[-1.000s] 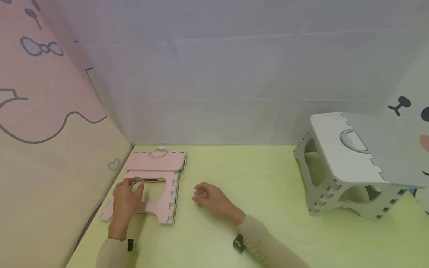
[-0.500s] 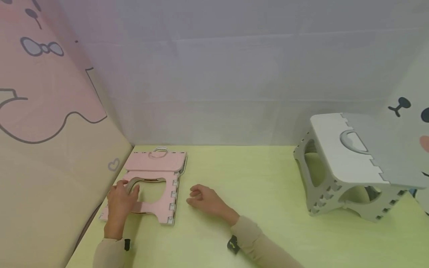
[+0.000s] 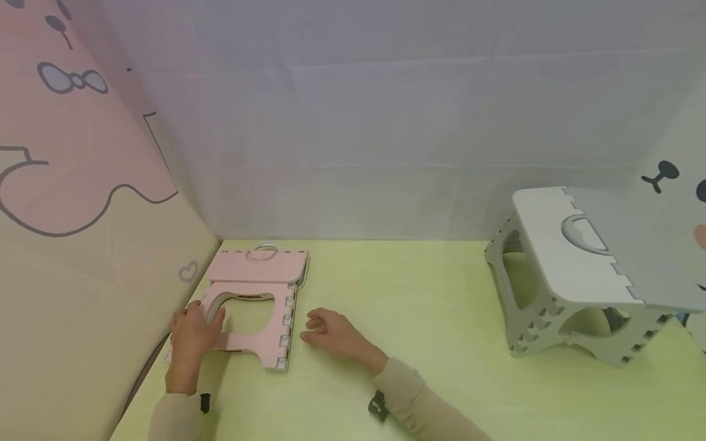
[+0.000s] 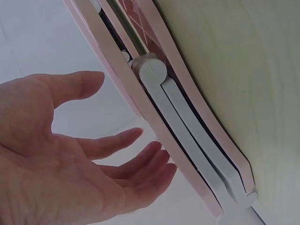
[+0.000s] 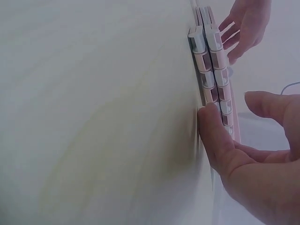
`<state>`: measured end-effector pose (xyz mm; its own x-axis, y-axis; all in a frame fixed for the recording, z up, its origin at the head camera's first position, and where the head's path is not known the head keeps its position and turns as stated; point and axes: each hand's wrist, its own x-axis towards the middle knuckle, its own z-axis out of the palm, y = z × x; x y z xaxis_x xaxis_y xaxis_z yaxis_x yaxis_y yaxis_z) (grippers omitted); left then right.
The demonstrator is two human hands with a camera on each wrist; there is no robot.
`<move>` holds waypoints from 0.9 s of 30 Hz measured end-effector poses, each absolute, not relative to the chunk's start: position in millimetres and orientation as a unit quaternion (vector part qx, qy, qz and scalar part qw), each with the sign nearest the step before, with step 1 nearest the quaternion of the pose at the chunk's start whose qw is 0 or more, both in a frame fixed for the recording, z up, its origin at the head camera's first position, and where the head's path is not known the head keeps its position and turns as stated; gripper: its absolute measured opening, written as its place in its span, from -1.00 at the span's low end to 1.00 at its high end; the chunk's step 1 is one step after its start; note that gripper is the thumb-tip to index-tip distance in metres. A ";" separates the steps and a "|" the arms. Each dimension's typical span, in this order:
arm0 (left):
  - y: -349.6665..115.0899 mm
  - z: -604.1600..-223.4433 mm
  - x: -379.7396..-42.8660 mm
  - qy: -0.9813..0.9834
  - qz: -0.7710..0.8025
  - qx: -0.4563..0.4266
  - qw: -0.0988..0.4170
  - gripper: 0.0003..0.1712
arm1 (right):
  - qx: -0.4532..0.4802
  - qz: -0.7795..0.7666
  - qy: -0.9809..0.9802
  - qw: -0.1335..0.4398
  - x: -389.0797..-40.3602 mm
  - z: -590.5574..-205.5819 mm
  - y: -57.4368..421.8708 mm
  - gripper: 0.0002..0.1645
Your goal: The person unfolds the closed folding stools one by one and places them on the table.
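Observation:
A folded pink step stool [image 3: 259, 267] with a white carry handle lies flat at the left of the table. My left hand [image 3: 193, 337] is over its left leg panel, fingers loosely bent and thumb apart. In the left wrist view that hand [image 4: 51, 159] grips nothing; its fingertips are close to the stool's pink face [image 4: 140, 89], and contact is hard to tell. Just right of the stool's hinged edge, my right hand [image 3: 336, 335] is loosely bent and holds nothing. The right wrist view shows its fingers [image 5: 218, 136] close beside the hinge knuckles [image 5: 206, 61].
An unfolded white and grey step stool [image 3: 579, 257] stands upright at the right of the yellow-green table [image 3: 408, 294]. A pale cloth wall [image 3: 375, 135] closes off the back, and a printed pink and cream panel [image 3: 94, 269] borders the left side.
My left hand has shifted left and slightly down, toward the stool's left edge. My right hand has drifted left, nearer the pink stool. Neither stool has visibly moved.

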<state>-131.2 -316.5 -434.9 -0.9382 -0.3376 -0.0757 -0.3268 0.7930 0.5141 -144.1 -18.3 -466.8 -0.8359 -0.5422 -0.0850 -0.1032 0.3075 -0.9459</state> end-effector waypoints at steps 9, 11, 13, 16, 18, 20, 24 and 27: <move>-326.7 -434.4 -131.1 -0.950 -0.252 0.182 -0.018 -0.17 | -0.221 -0.556 0.771 0.219 -141.3 -463.1 -23.7 -0.39; -328.8 -435.4 -131.1 -0.950 -0.251 0.186 -0.021 -0.18 | -0.218 -0.567 0.760 0.233 -140.7 -462.8 -25.6 -0.38; -331.8 -436.4 -131.0 -0.950 -0.249 0.188 -0.025 -0.19 | -0.212 -0.579 0.747 0.247 -140.2 -462.2 -27.7 -0.36; -335.2 -437.0 -131.1 -0.949 -0.248 0.191 -0.031 -0.20 | -0.201 -0.586 0.741 0.258 -139.8 -462.0 -30.9 -0.34; -335.8 -437.0 -131.4 -0.949 -0.247 0.194 -0.032 -0.22 | -0.194 -0.585 0.744 0.259 -139.5 -461.1 -33.2 -0.34; -336.3 -437.2 -131.8 -0.949 -0.243 0.196 -0.032 -0.25 | -0.191 -0.583 0.745 0.260 -139.1 -460.3 -35.5 -0.34; -337.1 -439.1 -133.8 -0.953 -0.234 0.192 -0.032 -0.31 | -0.189 -0.580 0.746 0.266 -138.6 -460.4 -39.4 -0.34; -336.0 -440.2 -134.9 -0.955 -0.231 0.181 -0.030 -0.32 | -0.177 -0.587 0.742 0.270 -138.5 -461.5 -41.4 -0.33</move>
<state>-134.9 -336.0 -440.2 -0.9325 -0.3325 -0.1409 -0.3602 0.8275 0.4307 -138.5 -41.4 -461.5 -0.7913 -0.5800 -0.1935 0.0551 0.2476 -0.9673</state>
